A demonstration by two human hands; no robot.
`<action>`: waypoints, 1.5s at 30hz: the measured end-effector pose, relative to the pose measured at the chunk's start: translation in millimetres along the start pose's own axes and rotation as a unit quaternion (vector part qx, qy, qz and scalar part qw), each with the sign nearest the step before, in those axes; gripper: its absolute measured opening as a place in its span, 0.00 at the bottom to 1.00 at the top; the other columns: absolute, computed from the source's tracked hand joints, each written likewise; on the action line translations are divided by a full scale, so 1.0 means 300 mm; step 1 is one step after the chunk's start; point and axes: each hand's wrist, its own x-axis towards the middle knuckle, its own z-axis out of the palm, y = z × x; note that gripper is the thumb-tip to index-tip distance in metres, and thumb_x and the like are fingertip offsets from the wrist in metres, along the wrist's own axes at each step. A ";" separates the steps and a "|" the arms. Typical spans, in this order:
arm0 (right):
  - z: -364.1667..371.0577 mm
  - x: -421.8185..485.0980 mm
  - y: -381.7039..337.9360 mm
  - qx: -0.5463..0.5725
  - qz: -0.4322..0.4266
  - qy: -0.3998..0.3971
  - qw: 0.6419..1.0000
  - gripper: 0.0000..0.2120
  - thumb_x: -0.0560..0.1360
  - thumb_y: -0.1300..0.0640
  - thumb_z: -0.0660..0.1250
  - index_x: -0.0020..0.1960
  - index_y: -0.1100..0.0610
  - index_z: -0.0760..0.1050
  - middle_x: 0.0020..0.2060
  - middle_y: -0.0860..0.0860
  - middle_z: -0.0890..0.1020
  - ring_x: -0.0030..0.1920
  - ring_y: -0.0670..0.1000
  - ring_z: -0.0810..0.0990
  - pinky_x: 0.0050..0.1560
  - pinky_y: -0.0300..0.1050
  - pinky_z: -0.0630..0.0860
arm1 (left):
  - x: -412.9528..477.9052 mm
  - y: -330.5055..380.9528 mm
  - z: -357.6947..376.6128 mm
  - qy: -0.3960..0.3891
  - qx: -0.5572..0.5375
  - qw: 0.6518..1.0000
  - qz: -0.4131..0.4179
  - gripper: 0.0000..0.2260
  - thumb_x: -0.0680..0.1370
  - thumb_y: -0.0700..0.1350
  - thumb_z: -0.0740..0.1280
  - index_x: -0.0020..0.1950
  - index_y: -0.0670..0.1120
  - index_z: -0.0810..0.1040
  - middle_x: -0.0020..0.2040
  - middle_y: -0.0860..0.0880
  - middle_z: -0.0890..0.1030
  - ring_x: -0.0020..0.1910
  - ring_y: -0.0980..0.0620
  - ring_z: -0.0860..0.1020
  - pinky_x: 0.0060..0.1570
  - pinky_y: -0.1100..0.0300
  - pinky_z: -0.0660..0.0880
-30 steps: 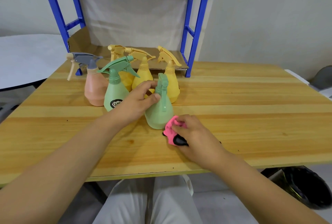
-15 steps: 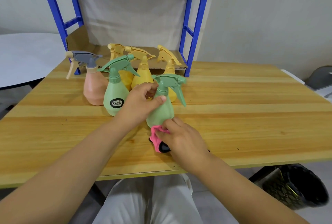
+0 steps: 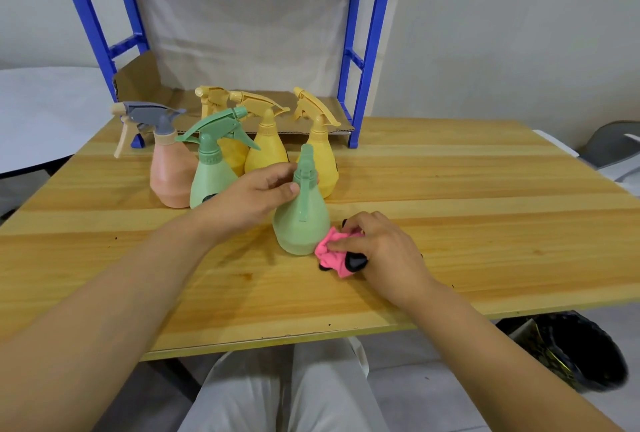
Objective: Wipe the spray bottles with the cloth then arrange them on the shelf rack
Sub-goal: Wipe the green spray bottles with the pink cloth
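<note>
A green spray bottle (image 3: 300,224) stands upright on the wooden table (image 3: 450,224), its trigger facing me. My left hand (image 3: 256,196) grips its neck. My right hand (image 3: 377,244) holds a bunched pink and black cloth (image 3: 332,253) against the bottle's lower right side. Behind stand a second green bottle (image 3: 209,179), a pink bottle with a grey head (image 3: 171,175) and three yellow bottles (image 3: 323,158). The blue shelf rack (image 3: 360,61) stands at the table's far edge, its lower shelf lined with cardboard (image 3: 145,82).
A white round table (image 3: 38,113) lies to the far left. A black bin (image 3: 585,352) sits on the floor under the table's right front corner. A grey chair (image 3: 613,147) shows at the right edge. My legs are below the front edge.
The green bottle has been turned, so its trigger now points toward me rather than to the right. The cloth has moved from the bottle's front base round to its lower right side.
</note>
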 end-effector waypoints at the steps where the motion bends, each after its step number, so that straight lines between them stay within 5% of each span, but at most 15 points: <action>1: 0.001 0.000 0.003 -0.002 -0.008 0.004 1.000 0.17 0.63 0.62 0.78 0.49 0.48 0.83 0.44 0.53 0.81 0.41 0.57 0.77 0.32 0.41 0.67 | -0.003 -0.005 0.010 0.025 -0.016 0.999 -0.010 0.15 0.78 0.42 0.64 0.64 0.51 0.73 0.61 0.52 0.77 0.61 0.56 0.75 0.62 0.60 0.72; 3: 0.005 0.001 0.002 -0.004 -0.028 0.013 1.000 0.17 0.63 0.62 0.77 0.49 0.49 0.83 0.45 0.53 0.81 0.41 0.58 0.77 0.35 0.42 0.69 | -0.011 -0.022 0.050 0.115 -0.011 0.993 -0.034 0.18 0.73 0.43 0.71 0.59 0.59 0.71 0.59 0.54 0.75 0.59 0.55 0.74 0.62 0.55 0.71; 8: 0.035 0.010 -0.023 -0.010 -0.108 0.041 0.993 0.14 0.68 0.59 0.72 0.53 0.50 0.82 0.44 0.52 0.80 0.42 0.55 0.76 0.38 0.45 0.70 | -0.019 -0.072 0.128 0.222 0.091 0.971 -0.021 0.31 0.62 0.53 0.79 0.58 0.50 0.67 0.55 0.49 0.69 0.56 0.51 0.71 0.57 0.59 0.70; 12: 0.051 0.015 -0.033 -0.004 -0.140 0.044 0.989 0.14 0.72 0.54 0.61 0.52 0.51 0.82 0.41 0.51 0.78 0.42 0.55 0.75 0.37 0.45 0.71 | -0.017 -0.072 0.098 0.166 0.069 0.984 -0.006 0.31 0.60 0.61 0.74 0.59 0.52 0.72 0.56 0.49 0.72 0.57 0.53 0.73 0.58 0.52 0.73; 16: 0.033 0.028 0.023 0.005 -0.124 0.038 0.992 0.12 0.68 0.56 0.73 0.51 0.48 0.82 0.42 0.51 0.79 0.42 0.54 0.75 0.38 0.45 0.71 | -0.016 -0.074 0.075 0.102 -0.007 0.995 -0.015 0.24 0.62 0.54 0.75 0.56 0.65 0.73 0.61 0.52 0.76 0.61 0.56 0.74 0.63 0.50 0.72; 20: 0.013 0.040 0.079 0.044 -0.059 0.025 0.997 0.14 0.61 0.57 0.79 0.45 0.48 0.84 0.44 0.51 0.80 0.43 0.55 0.77 0.37 0.44 0.73 | 0.001 -0.074 0.057 0.029 -0.057 0.997 -0.046 0.29 0.65 0.48 0.73 0.64 0.58 0.70 0.64 0.60 0.73 0.62 0.68 0.71 0.65 0.63 0.68; 23: 0.012 0.041 0.101 0.054 -0.022 0.030 0.998 0.15 0.59 0.60 0.80 0.43 0.49 0.84 0.44 0.51 0.80 0.44 0.55 0.77 0.35 0.43 0.72 | 0.002 -0.079 0.049 -0.014 -0.029 0.996 -0.078 0.35 0.64 0.56 0.72 0.70 0.57 0.66 0.69 0.58 0.70 0.68 0.61 0.67 0.70 0.55 0.64; 26: 0.017 0.033 0.096 0.050 -0.036 0.039 0.997 0.15 0.59 0.58 0.81 0.44 0.49 0.84 0.44 0.51 0.80 0.43 0.55 0.77 0.32 0.43 0.73 | -0.013 -0.087 0.078 0.007 -0.065 0.995 -0.077 0.40 0.63 0.52 0.72 0.73 0.54 0.60 0.73 0.56 0.64 0.70 0.59 0.64 0.70 0.56 0.62; 31: 0.034 0.019 0.046 0.043 -0.094 0.055 0.993 0.14 0.64 0.55 0.78 0.49 0.50 0.83 0.43 0.51 0.79 0.43 0.55 0.76 0.31 0.45 0.74 | -0.016 -0.100 0.149 0.177 0.087 0.978 -0.068 0.42 0.53 0.64 0.71 0.62 0.61 0.57 0.61 0.54 0.63 0.64 0.54 0.64 0.65 0.57 0.65; 34: 0.045 0.021 0.005 0.027 -0.120 0.053 0.991 0.11 0.68 0.57 0.73 0.50 0.50 0.83 0.41 0.51 0.78 0.42 0.54 0.75 0.31 0.40 0.68 | -0.010 -0.102 0.150 0.204 0.088 0.974 -0.047 0.39 0.56 0.58 0.77 0.60 0.56 0.60 0.58 0.53 0.68 0.58 0.57 0.69 0.55 0.69 0.67; 38: 0.038 0.027 0.004 0.037 -0.130 0.044 0.990 0.11 0.70 0.54 0.66 0.50 0.49 0.83 0.41 0.52 0.78 0.42 0.54 0.75 0.32 0.40 0.67 | -0.009 -0.103 0.120 0.188 0.083 0.978 -0.041 0.32 0.62 0.43 0.79 0.58 0.54 0.64 0.53 0.59 0.72 0.54 0.64 0.71 0.48 0.72 0.68; 41: 0.035 0.035 0.040 0.055 -0.116 0.038 0.991 0.12 0.65 0.58 0.76 0.48 0.49 0.83 0.42 0.52 0.78 0.43 0.55 0.76 0.32 0.44 0.72 | -0.012 -0.102 0.089 0.129 0.031 0.990 -0.052 0.33 0.57 0.49 0.78 0.57 0.57 0.67 0.56 0.57 0.75 0.56 0.61 0.74 0.52 0.67 0.71; 45: 0.033 0.053 0.084 0.087 -0.067 0.041 0.993 0.13 0.61 0.61 0.79 0.43 0.50 0.84 0.44 0.51 0.79 0.46 0.55 0.77 0.34 0.44 0.74 | -0.020 -0.091 0.061 0.053 -0.020 0.996 -0.063 0.39 0.55 0.53 0.74 0.64 0.54 0.66 0.60 0.60 0.74 0.59 0.66 0.73 0.51 0.74 0.71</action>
